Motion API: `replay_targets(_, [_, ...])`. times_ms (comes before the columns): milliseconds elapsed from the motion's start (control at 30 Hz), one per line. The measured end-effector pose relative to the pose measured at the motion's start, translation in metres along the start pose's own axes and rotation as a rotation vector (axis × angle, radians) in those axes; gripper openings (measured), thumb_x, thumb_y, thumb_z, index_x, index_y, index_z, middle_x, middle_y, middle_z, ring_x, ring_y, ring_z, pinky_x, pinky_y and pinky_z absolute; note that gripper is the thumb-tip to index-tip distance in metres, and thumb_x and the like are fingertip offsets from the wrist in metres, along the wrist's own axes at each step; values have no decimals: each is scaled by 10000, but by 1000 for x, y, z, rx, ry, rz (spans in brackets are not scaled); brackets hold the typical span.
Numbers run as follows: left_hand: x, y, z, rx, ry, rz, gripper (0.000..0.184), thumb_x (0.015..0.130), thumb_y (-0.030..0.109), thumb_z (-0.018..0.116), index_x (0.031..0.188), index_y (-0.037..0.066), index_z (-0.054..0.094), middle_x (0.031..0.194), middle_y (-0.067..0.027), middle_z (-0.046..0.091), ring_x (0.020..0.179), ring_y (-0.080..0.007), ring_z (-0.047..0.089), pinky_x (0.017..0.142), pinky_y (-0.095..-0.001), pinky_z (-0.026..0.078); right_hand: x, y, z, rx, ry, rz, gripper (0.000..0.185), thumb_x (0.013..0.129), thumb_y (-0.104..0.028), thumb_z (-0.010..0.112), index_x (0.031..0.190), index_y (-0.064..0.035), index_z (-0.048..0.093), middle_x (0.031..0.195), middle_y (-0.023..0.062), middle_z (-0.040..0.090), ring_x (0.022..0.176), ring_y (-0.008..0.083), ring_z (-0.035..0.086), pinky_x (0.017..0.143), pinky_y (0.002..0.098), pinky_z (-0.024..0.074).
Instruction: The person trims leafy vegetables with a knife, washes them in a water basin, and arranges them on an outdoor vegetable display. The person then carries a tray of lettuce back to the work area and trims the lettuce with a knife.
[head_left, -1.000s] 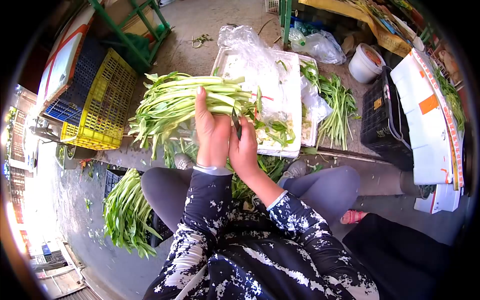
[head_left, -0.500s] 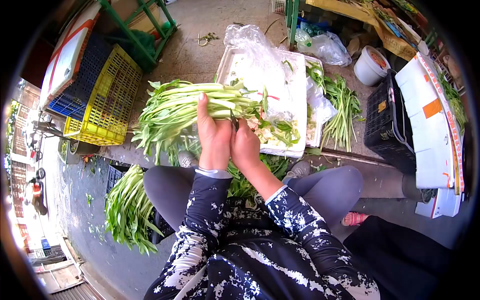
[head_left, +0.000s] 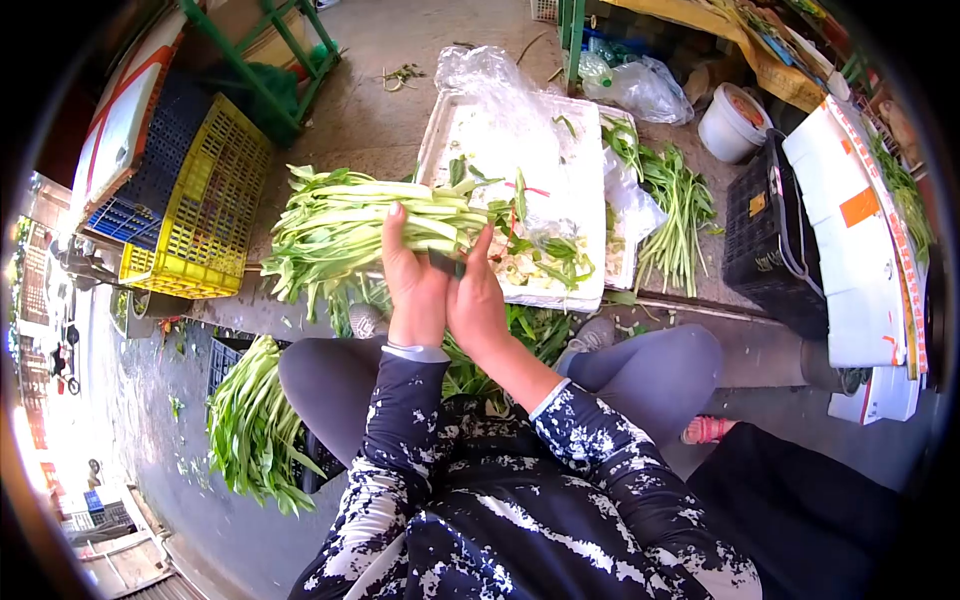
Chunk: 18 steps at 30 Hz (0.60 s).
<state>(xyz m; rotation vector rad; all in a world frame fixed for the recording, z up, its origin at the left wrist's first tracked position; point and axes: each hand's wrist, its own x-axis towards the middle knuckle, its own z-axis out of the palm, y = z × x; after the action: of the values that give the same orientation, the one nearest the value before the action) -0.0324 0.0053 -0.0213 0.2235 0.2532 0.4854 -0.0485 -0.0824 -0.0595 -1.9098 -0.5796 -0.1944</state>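
A bunch of leafy green stalks (head_left: 350,225) lies sideways across my left hand (head_left: 415,290), its thumb over the stalks and its leaves pointing left. My right hand (head_left: 477,300) is closed round a small dark knife (head_left: 446,263), whose blade lies against the cut ends of the stalks. Both hands touch at the palms. Behind them is a white foam tray (head_left: 560,200) with clear plastic and loose trimmings. More greens (head_left: 515,345) lie below my hands, between my knees.
Another pile of greens (head_left: 255,430) rests on a crate at the left. Yellow (head_left: 215,200) and black (head_left: 770,240) crates flank the work area. Loose stalks (head_left: 680,220) and a white bucket (head_left: 733,125) are at the right, with a person's sandaled foot (head_left: 707,430) nearby.
The knife has turned from upright to lying flat across the stalk ends. My right hand has shifted slightly left, and the stalks sit a little lower than a second ago.
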Motion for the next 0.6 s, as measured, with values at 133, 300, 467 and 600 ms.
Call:
replay_targets(133, [-4, -3, 5, 55, -69, 119, 472, 723, 179, 673, 1115, 8, 473, 1059, -120, 552, 1032, -260, 498, 973, -439, 344, 18, -3, -1, -129, -70, 197, 734, 815, -76, 419, 1318, 73, -94, 1029, 283, 516, 850, 392, 554, 670, 423, 461])
replay_targets(300, [-1, 2, 6, 5, -174, 144, 476, 745, 156, 634, 1157, 12, 444, 1106, -112, 535, 1072, -264, 481, 991, -440, 333, 7, 34, 10, -21, -222, 480, 628, 835, -81, 399, 1330, 72, 44, 903, 280, 560, 775, 366, 579, 613, 407, 459])
replay_targets(467, [3, 7, -8, -71, -256, 45, 487, 760, 171, 593, 1180, -5, 421, 1160, -159, 482, 1115, -266, 442, 997, -456, 318, -4, 6, -6, 121, -96, 202, 645, 840, -55, 418, 1343, 43, 26, 1001, 290, 530, 800, 377, 575, 671, 401, 461])
replay_targets(600, [-3, 3, -8, 9, -250, 61, 496, 759, 175, 591, 1184, -11, 418, 1169, -165, 475, 1103, -276, 447, 994, -452, 319, 11, -8, -6, 17, 35, -20, 723, 784, -11, 457, 1320, 84, -19, 909, 293, 549, 749, 405, 569, 647, 424, 468])
